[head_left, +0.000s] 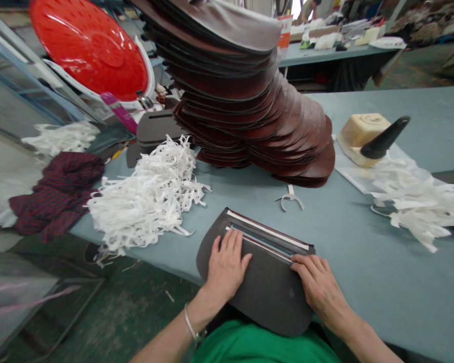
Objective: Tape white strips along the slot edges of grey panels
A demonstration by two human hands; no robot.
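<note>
A dark grey leather-like panel (272,287) with a rounded lower edge lies at the table's front edge, close to my green top. Near its far edge runs a long slot (265,241), bordered by white strips (267,229) and thin reddish-brown edges. My left hand (227,264) rests flat on the panel, fingers stretched out and tips at the slot's near edge. At the slot's right end, my right hand (318,285) has its fingers bent together, tips at the near edge. What lies between those fingertips is hidden.
A tall leaning stack of brown leather pieces (249,111) stands beyond the panel. White strips are heaped left (147,196) and right (427,196). A cream block with a black-handled tool (386,137), tape scraps (290,197) and a red basin (94,48) are around.
</note>
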